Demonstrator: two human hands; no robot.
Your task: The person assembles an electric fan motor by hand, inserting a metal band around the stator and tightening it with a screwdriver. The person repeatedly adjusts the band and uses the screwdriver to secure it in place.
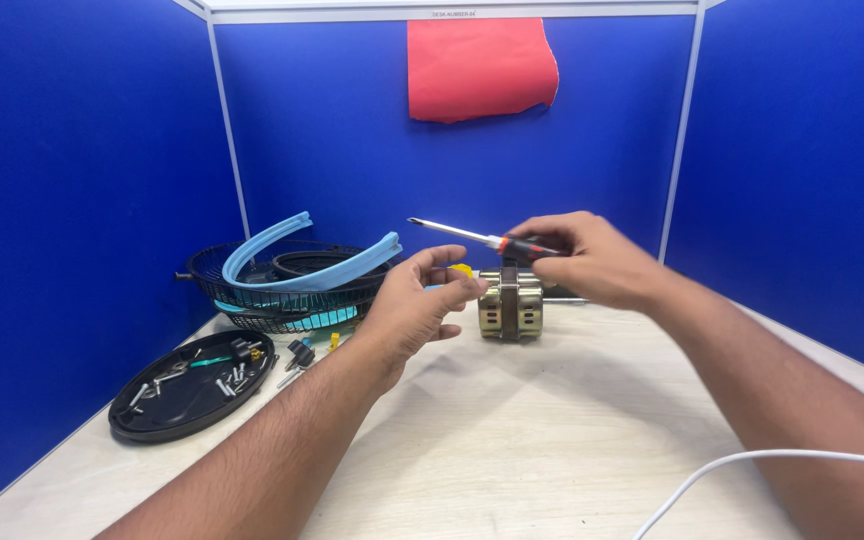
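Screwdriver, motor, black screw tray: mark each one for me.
screwdriver point(452, 233), head view, on the bare metal shaft.
motor point(512, 306), head view, on the brass-coloured casing.
black tray point(157, 420), head view, on its near rim.

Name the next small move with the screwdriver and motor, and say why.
Probably swing the screwdriver tip down toward the motor. The right hand holds it level above the motor, shaft pointing left, while the left hand waits beside the motor.
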